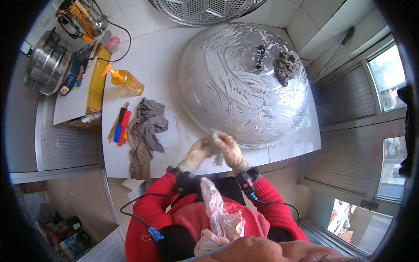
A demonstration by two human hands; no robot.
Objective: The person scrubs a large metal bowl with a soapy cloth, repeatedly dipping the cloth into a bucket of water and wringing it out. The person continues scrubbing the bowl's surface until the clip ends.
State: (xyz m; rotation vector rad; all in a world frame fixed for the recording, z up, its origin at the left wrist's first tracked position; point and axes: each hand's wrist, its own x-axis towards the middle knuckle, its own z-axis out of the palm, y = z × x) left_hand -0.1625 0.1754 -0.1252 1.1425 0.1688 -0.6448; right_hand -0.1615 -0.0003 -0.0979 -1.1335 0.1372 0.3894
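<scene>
Head view: left hand [198, 153] and right hand [229, 147] clutch scrubbing wad [217, 139]; metal lid [244, 83] fully soaped, unrinsed.

The big domed lid [244, 83] is glossy metal, its shine dulled by streaky white foam, and a coarse, dark, matted scouring wad [286, 66] sits on it. The left hand [198, 153] and right hand [229, 149] wear thin, smooth gloves, probably rubber, and pinch a small wet grey scrap [217, 139] that is too blurred to name as cloth or scourer. On the smooth matt white counter [161, 56] lie a limp, crumpled grey cloth [146, 131], a clear glossy plastic bottle [126, 81] of amber liquid, and plastic-handled tools [121, 126].
</scene>
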